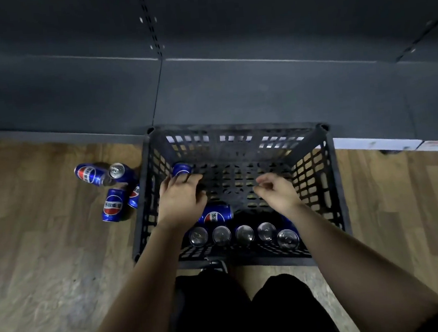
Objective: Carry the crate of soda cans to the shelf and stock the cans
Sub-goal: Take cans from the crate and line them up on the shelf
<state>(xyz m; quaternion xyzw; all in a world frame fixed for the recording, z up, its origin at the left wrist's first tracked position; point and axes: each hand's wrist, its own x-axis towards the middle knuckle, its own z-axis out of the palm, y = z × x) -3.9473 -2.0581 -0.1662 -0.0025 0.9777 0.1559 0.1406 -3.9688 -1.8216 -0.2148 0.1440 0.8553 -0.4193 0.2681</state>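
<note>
A black lattice crate (315, 174) stands on the wooden floor against the dark shelf base. Inside, along its near wall, several blue soda cans (244, 234) stand upright in a row, and one blue can (216, 214) lies on its side behind them. My left hand (180, 199) is inside the crate at its left wall, fingers closed on another blue can (182, 168). My right hand (277, 191) hovers over the crate's bare middle, fingers loosely curled, holding nothing.
Several blue cans (112, 204) lie and stand on the wooden floor (49, 257) just left of the crate. The dark grey bottom shelf (233, 91) runs across the view behind the crate. My dark-clothed legs (237, 308) are directly below the crate.
</note>
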